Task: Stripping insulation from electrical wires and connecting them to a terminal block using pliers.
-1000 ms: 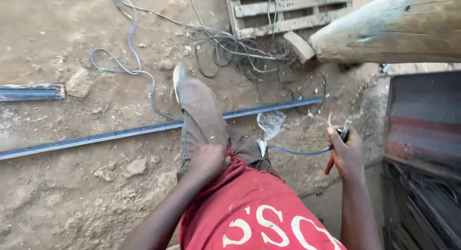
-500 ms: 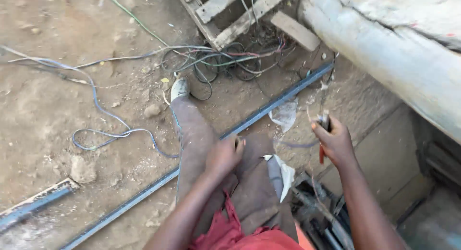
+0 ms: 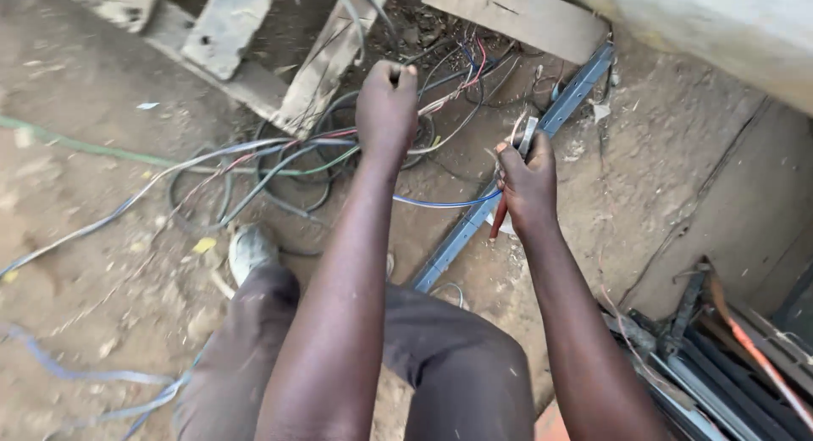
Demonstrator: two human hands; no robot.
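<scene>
2 hands in view. Left hand, upper centre, fist pressed together round a wire pulled from the tangle of wires. Right hand, right of centre, fingers wrapped tight on 1 pair of red-handled pliers. 1 blue wire runs between the arms to the right hand. 1 metal rail lies on the dirt below it. 3 wood planks at top. 1 shoe centre left.

— What's the left hand doing?
— It's a closed fist around a wire, up by the tangle of wires on the dirt ground.
— And the right hand?
— Gripping red-handled pliers, with a blue wire running to it, just above a grey metal bar.
</scene>
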